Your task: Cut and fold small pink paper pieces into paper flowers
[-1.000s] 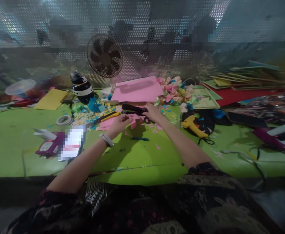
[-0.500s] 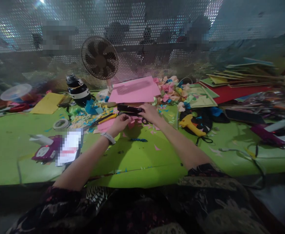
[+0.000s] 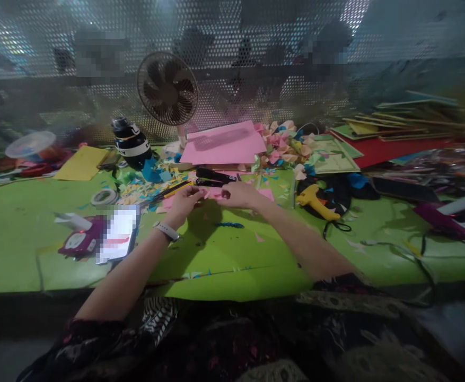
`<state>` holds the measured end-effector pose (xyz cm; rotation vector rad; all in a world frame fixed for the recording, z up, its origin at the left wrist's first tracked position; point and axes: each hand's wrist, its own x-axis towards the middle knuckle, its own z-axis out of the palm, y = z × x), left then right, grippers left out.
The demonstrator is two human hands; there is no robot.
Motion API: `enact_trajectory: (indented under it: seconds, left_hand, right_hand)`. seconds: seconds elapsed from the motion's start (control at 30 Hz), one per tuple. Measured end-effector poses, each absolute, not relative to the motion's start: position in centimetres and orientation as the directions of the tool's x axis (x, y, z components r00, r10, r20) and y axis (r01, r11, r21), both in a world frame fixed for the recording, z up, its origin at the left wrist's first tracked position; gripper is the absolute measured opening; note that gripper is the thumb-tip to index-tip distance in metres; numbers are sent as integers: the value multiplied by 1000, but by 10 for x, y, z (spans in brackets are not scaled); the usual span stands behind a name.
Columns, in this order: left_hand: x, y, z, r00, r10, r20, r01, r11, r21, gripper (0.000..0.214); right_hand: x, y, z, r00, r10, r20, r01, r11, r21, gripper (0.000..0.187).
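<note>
My left hand [image 3: 184, 200] and my right hand [image 3: 234, 195] meet over the green table [image 3: 232, 249], both pinched on a small pink paper piece [image 3: 212, 194] held between them. Black scissors [image 3: 212, 176] lie on the table just behind my hands, apart from them. A white watch sits on my left wrist. More pink paper scraps [image 3: 267, 194] lie beside my right hand.
A pink sheet stack [image 3: 224, 143], a small fan [image 3: 167, 89] and a black bottle [image 3: 131, 142] stand behind. A yellow glue gun [image 3: 315, 200] lies at right, a phone [image 3: 117, 233] and tape roll [image 3: 104, 197] at left. Paper flowers [image 3: 283, 144] and card stacks [image 3: 395, 132] fill the back right.
My right hand let go of the black scissors, which now lie on the table, and came forward to join the left hand on the pink paper piece.
</note>
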<state>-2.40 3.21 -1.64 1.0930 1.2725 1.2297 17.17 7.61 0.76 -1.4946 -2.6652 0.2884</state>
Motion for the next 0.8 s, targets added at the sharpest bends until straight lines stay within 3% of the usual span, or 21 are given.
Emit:
enact_trajectory:
  seconds: [0.13, 0.3, 0.4, 0.6, 0.7, 0.8]
  left_hand:
    - [-30, 24, -17, -81, 994, -73, -104, 64, 993, 47]
    - [-30, 21, -25, -109, 994, -28, -166, 9, 986, 48]
    - [-30, 20, -28, -113, 993, -24, -186, 3, 983, 48]
    - [-32, 19, -29, -124, 992, -27, -228, -2, 974, 35]
    - [-28, 16, -28, -128, 991, -32, -307, -9, 952, 32]
    - [-21, 11, -26, -98, 994, -54, -425, 8, 905, 30]
  right_hand:
    - [156, 61, 4, -333, 942, 42, 926, 335, -175, 45]
    - [155, 63, -1, -272, 961, -42, 911, 244, -332, 46]
    - [160, 66, -5, -284, 956, -76, 851, 215, -479, 46]
    - [169, 66, -1, -296, 952, -75, 708, 166, -686, 13]
    - [172, 63, 3, -270, 962, -36, 622, 146, -770, 18]
    - [172, 55, -1, -253, 959, 129, 493, 243, -836, 25]
